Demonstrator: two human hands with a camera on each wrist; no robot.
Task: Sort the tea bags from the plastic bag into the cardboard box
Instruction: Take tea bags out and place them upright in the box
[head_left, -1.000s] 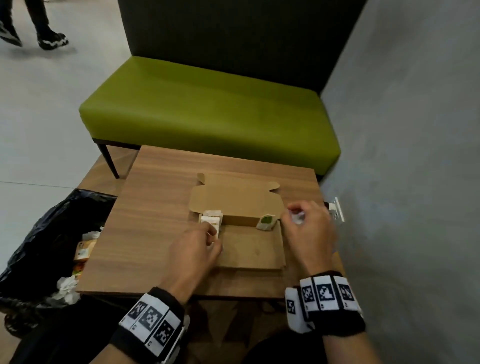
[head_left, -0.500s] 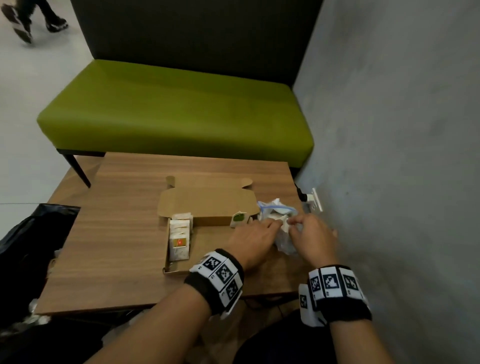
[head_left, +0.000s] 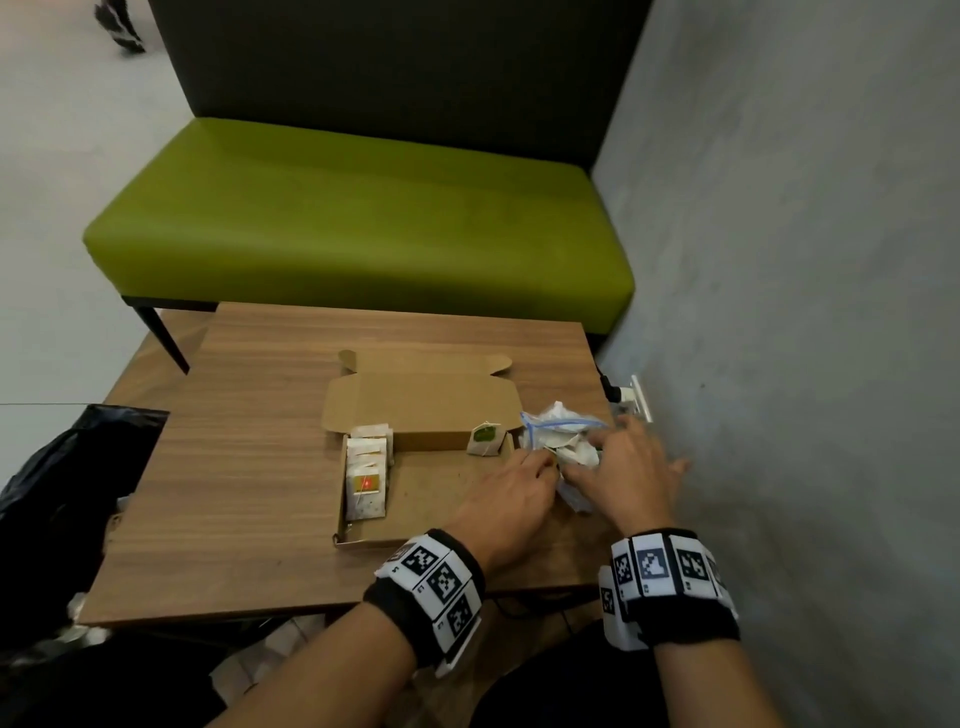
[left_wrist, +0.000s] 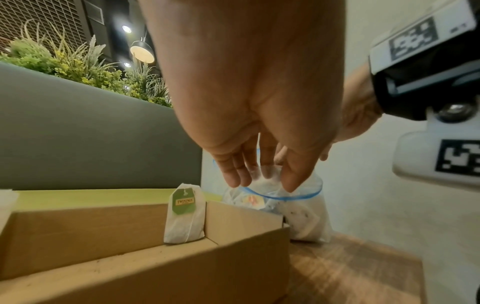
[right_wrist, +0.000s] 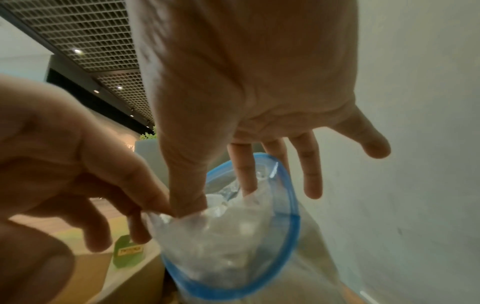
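The open cardboard box (head_left: 441, 499) lies on the wooden table (head_left: 249, 457). A stack of tea bags (head_left: 366, 470) fills its left end. One green-tagged tea bag (head_left: 485, 439) (left_wrist: 184, 216) leans in its far right corner. The clear plastic bag (head_left: 558, 434) (left_wrist: 298, 207) (right_wrist: 233, 236) with a blue zip rim stands just right of the box, holding more tea bags. My left hand (head_left: 545, 460) (left_wrist: 262, 181) touches the bag's rim with fairly straight fingers. My right hand (head_left: 597, 447) (right_wrist: 221, 195) has its fingers spread, index finger inside the bag's mouth, thumb on the near rim.
A grey wall (head_left: 779, 312) runs close along the table's right side, with a white socket and plug (head_left: 631, 397) beside the bag. A green bench (head_left: 363, 223) stands behind the table. A black rubbish bag (head_left: 62, 493) sits to the left of the table.
My left hand left the tea bag stack at the box's left end and crossed right to the plastic bag. The right hand stayed at the bag and spread its fingers.
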